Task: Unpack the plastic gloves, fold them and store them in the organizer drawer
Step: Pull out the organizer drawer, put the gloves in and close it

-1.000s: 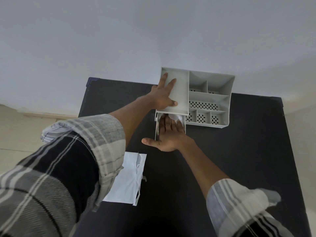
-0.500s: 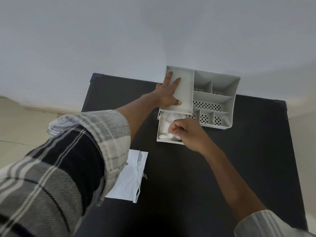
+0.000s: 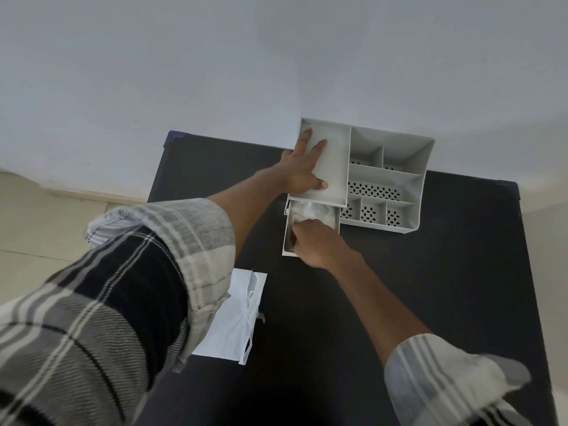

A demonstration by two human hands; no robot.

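Note:
A grey desk organizer [image 3: 387, 176] stands at the table's far edge against the wall. Its small drawer [image 3: 286, 244] is pulled out toward me on the left side. Crumpled clear plastic gloves [image 3: 312, 212] lie inside the drawer. My left hand [image 3: 302, 170] rests flat, fingers spread, on the organizer's closed top panel above the drawer. My right hand [image 3: 319, 244] reaches into the drawer's front half, with its fingers curled down onto the near edge of the gloves. The fingertips are hidden inside the drawer.
A white opened glove packet [image 3: 233, 318] lies flat on the black table [image 3: 430, 287], near my left sleeve. The organizer's open compartments on the right have perforated floors. The wall rises just behind the organizer, and the floor shows beyond the table's left edge.
My right hand went from lying flat on the gloves, to a raised fist, to curling down into the drawer. The left hand has stayed on the organizer top.

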